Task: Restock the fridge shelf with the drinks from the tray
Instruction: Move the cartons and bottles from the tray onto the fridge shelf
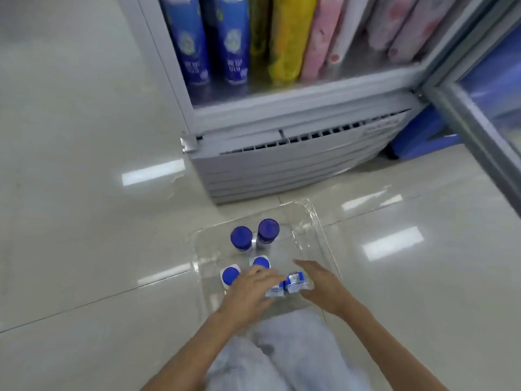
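Left hand [251,289] lies fingers spread over a small blue-and-white carton [275,290]; grasp cannot be told. Right hand [320,287] open, palm beside a second carton [296,283]. Both in the clear tray [315,227] on the floor. Blue-capped bottles [267,231] ahead of the hands. Label print blurred, unreadable.
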